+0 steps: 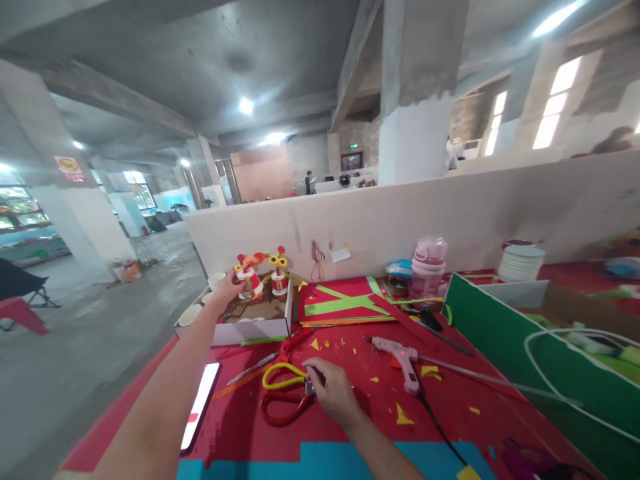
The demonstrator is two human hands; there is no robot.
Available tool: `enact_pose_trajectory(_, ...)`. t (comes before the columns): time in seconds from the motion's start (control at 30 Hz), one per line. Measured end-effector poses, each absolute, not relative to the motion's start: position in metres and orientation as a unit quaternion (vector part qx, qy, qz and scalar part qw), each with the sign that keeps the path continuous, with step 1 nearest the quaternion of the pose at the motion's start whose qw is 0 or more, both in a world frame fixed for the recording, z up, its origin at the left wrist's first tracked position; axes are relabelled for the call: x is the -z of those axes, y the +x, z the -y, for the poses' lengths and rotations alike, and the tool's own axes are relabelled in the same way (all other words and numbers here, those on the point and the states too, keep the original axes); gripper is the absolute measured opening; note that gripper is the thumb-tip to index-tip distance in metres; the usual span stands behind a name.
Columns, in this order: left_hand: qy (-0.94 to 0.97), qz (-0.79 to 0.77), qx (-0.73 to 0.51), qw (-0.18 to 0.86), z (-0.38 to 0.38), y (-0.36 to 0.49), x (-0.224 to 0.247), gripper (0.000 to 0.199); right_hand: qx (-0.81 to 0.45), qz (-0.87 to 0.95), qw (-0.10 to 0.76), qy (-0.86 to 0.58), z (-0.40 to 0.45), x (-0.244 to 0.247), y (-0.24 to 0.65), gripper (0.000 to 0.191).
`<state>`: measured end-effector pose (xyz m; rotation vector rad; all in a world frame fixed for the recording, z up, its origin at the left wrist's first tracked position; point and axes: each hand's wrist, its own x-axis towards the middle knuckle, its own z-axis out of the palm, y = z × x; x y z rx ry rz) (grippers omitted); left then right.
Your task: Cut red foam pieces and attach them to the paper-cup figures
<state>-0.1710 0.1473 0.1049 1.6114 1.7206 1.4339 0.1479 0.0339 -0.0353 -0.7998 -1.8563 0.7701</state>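
Note:
My left hand reaches out over a white box, its fingers closed at the side of a paper-cup figure with red and white bands and a yellow top. A second paper-cup figure with a yellow, eyed head stands just right of it in the box. Low over the red table, my right hand has its fingers curled over the blades of scissors with one yellow and one red handle. The blades are mostly hidden under that hand.
A pink glue gun lies to the right, its cord trailing forward. A phone lies left. Red sheets with green strips lie behind. A green-sided box and pink jug stand at right. Yellow scraps litter the table.

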Motion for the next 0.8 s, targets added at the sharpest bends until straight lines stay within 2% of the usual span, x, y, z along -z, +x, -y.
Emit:
enact_pose_trajectory(0.17,0.47,-0.423,-0.64,0.437,-0.116,-0.165,-0.11,0.042,-0.337,0.742,0.476,-0.332,-0.037,0.036,0.149,0.024)
enact_pose_trajectory(0.27,0.41,-0.38,-0.679,0.476,-0.092,-0.141,-0.09,0.029,-0.387,0.703,0.486,-0.346,-0.037,0.036,0.151,0.028)
enact_pose_trajectory(0.37,0.353,-0.302,-0.71,0.529,-0.065,-0.109,-0.057,0.024,-0.448,0.633,0.517,-0.363,-0.041,0.03,0.154,0.038)
enact_pose_trajectory(0.47,0.336,-0.244,-0.694,0.588,-0.044,-0.081,-0.024,0.029,-0.456,0.581,0.574,-0.354,-0.049,0.011,0.154,0.049)
enact_pose_trajectory(0.53,0.326,-0.21,-0.671,0.632,-0.036,-0.067,-0.009,0.037,-0.448,0.585,0.581,-0.345,-0.057,-0.01,0.15,0.056)
enact_pose_trajectory(0.6,0.314,-0.187,-0.648,0.668,-0.033,-0.059,0.0,0.043,-0.462,0.608,0.541,-0.352,-0.063,-0.034,0.144,0.059)
enact_pose_trajectory(0.73,0.304,-0.176,-0.605,0.714,-0.034,-0.054,0.01,0.047,-0.544,0.673,0.381,-0.326,-0.069,-0.072,0.132,0.056)
enact_pose_trajectory(0.8,0.307,-0.179,-0.596,0.72,-0.035,-0.053,0.014,0.047,-0.563,0.682,0.337,-0.325,-0.07,-0.079,0.128,0.056)
